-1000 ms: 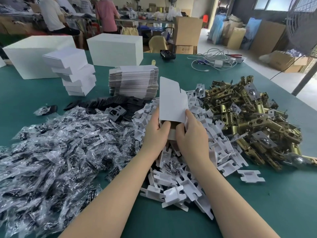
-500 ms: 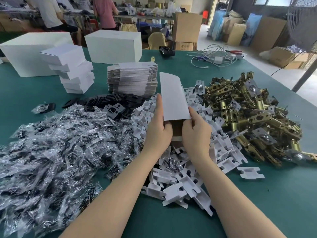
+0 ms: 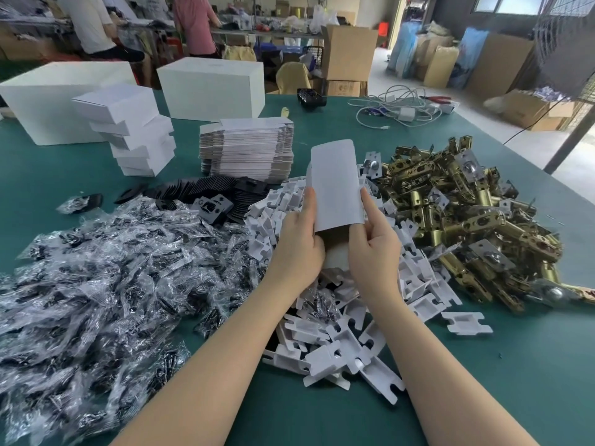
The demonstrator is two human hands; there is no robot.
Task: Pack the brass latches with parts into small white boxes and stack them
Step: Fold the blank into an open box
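**Now both hands hold a small white box over the table**

Up in the middle, the left hand [image 3: 297, 243] and the right hand [image 3: 373, 241] hold one small white box [image 3: 335, 185] between them. The box stands tall and its open end points down toward the person. The left hand grips the left side, with its fingers curled around the edge. The right hand pinches the right side, with the thumb up along the edge. Both hands are closed on the box. What is inside the box cannot be seen.

The box is held just above a pile of white plastic parts [image 3: 338, 342] on the green table [image 3: 531, 381]. To the right of that pile lies a big heap of brass latches [image 3: 457, 220]. To the left lies a wide heap of little clear bags [image 3: 106, 284] with dark bits inside. Behind the bags is a row of black plates [image 3: 209, 188].

Farther back stands a pile of flat, folded boxes [image 3: 248, 149]. Left of it is a leaning stack of packed small white boxes [image 3: 135, 130]. Two large white cartons [image 3: 209, 86] sit at the far edge of the table. White cables [image 3: 396, 106] lie at the far right of the table. People [image 3: 193, 24] stand at another table far behind.
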